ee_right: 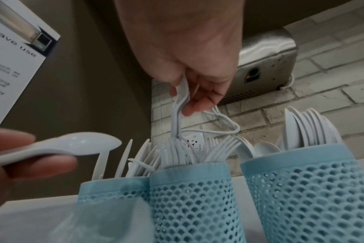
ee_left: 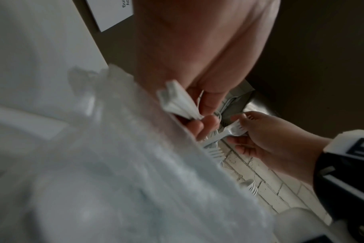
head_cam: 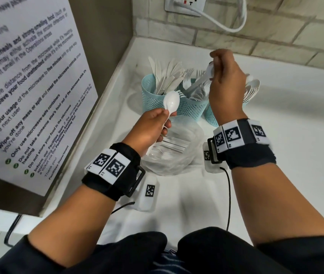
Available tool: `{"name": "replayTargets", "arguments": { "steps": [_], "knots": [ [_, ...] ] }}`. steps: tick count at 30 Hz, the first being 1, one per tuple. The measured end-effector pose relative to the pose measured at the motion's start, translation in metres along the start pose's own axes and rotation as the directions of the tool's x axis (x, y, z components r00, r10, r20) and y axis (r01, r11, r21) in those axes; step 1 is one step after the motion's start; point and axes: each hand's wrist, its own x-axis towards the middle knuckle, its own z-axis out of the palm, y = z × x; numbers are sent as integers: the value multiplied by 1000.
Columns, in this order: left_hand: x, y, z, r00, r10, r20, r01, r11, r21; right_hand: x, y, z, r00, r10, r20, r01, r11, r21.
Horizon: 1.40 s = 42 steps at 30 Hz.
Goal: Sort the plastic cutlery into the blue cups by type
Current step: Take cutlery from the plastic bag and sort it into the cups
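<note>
Over the three blue cups [ee_right: 197,189] on the desk [head_cam: 285,135], my right hand [head_cam: 225,84] pinches a fork [ee_right: 178,113] by its handle. My left hand [head_cam: 149,129] grips a spoon [head_cam: 170,102]. Both look light, stiff and slick, so I would hold them mid-handle.

Cups [head_cam: 177,107] crowded, wall [head_cam: 236,34] behind
</note>
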Motion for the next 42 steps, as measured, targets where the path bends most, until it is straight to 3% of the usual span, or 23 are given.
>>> {"name": "replayTargets", "arguments": {
  "steps": [5, 14, 25, 27, 31, 35, 38, 42],
  "knots": [
    [2, 2, 3, 1000, 11, -2, -11, 1000, 19, 4, 5, 8, 987, -43, 157, 67, 986, -153],
    [3, 3, 4, 1000, 19, -1, -19, 999, 37, 9, 4, 7, 989, -22, 144, 37, 995, -96],
    [2, 4, 5, 1000, 16, -7, -16, 1000, 22, 15, -2, 9, 952, 59, 302, 4, 979, -205],
    [2, 4, 4, 1000, 17, -13, -17, 1000, 15, 17, -3, 9, 930, 84, 358, 16, 963, -269],
    [2, 3, 4, 1000, 18, -24, -18, 1000, 3, 5, 1, 12, 827, 232, 513, 32, 890, -455],
    [3, 2, 2, 999, 10, -46, -11, 1000, -27, -1, 0, 14, 794, 287, 536, -4, 884, -468],
    [4, 2, 2, 999, 9, -47, -11, 998, -55, 1, -4, 12, 813, 286, 507, -45, 899, -435],
    [4, 0, 2, 999, 18, -46, -21, 997, -73, 2, -11, 9, 946, 127, 299, -19, 941, -339]
  ]
}}
